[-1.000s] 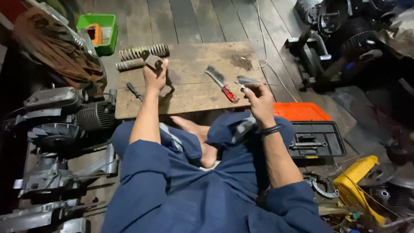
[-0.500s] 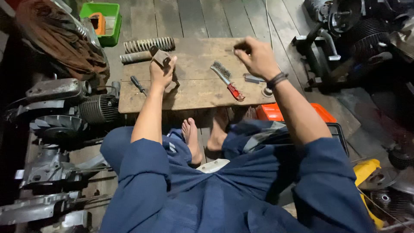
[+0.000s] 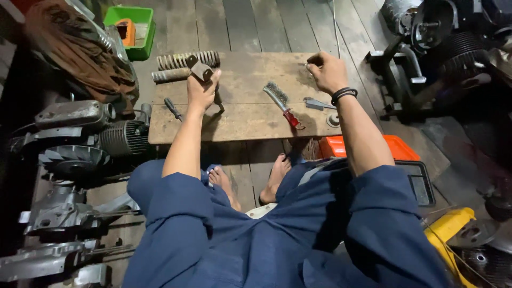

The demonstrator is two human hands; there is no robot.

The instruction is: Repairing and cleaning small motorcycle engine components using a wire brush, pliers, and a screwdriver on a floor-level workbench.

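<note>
Dark floorboards run under a low wooden board [image 3: 240, 120] that serves as a bench, with engine parts crowding both sides. At its far left edge the left hand [image 3: 201, 92] is closed around a small brown metal bracket [image 3: 200, 68], holding it just above the wood, close by two coil springs [image 3: 186, 60] lying side by side. The right hand [image 3: 326, 70] sits at the far right of the board, fingers curled in around something small and thin; what it pinches is too small to tell. By the look of it, this is a step of fitting or cleaning the bracket, and bringing the two hands together would call for a steady, aligned grip. Between them lie a wire brush [image 3: 281, 102] with a red handle and a screwdriver [image 3: 172, 108]. Beyond the board, a green plastic bin [image 3: 140, 37] holds an orange object, and an orange tray [image 3: 368, 148] shows beside the right forearm, its contents hidden.
</note>
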